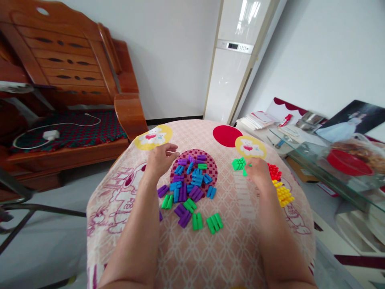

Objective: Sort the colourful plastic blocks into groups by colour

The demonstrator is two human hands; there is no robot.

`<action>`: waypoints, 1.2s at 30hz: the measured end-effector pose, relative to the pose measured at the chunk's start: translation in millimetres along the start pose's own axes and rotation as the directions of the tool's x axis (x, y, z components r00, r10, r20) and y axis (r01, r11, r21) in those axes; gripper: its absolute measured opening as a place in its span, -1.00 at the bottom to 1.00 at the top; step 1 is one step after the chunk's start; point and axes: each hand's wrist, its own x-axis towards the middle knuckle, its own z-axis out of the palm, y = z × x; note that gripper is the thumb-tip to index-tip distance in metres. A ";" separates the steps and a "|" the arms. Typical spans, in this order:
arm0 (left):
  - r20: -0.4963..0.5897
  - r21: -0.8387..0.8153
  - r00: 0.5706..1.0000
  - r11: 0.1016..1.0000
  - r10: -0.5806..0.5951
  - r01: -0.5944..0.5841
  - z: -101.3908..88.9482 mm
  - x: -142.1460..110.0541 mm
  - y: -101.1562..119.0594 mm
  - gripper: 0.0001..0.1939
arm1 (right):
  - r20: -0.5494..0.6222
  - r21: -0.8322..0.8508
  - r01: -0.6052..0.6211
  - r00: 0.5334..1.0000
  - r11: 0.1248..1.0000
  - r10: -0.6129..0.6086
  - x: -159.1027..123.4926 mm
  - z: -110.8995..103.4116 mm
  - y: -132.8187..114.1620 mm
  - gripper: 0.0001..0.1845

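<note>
My left hand point(159, 160) hovers at the left of the loose pile, fingers loosely bent and apart, with nothing visible in it. Purple blocks point(196, 193), blue blocks point(197, 176) and green blocks point(197, 221), all ribbed plastic pieces, lie scattered beside it. On the right, my right hand point(255, 168) pinches a green block point(245, 172), partly hidden by the fingers. It is close beside a group of green blocks point(239, 163) set together. Past that hand are a group of red blocks point(274, 171) and a group of yellow blocks point(282, 193), each partly covered by my arm.
A patterned cloth covers the round table point(228, 257). A wooden bench point(69, 80) with a white charger point(51, 135) stands at the left. To the right, a glass shelf point(325, 160) holds a red bowl point(350, 162); papers point(258, 120) lie behind it. A tall white cabinet unit point(228, 76) stands at the back.
</note>
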 end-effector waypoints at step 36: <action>-0.015 0.021 1.000 1.000 0.017 -0.017 -2.7 -1.4 -5.2 -0.68 | 0.053 -0.172 0.019 0.999 0.985 -0.010 -3.7 -7.8 -10.4 -0.65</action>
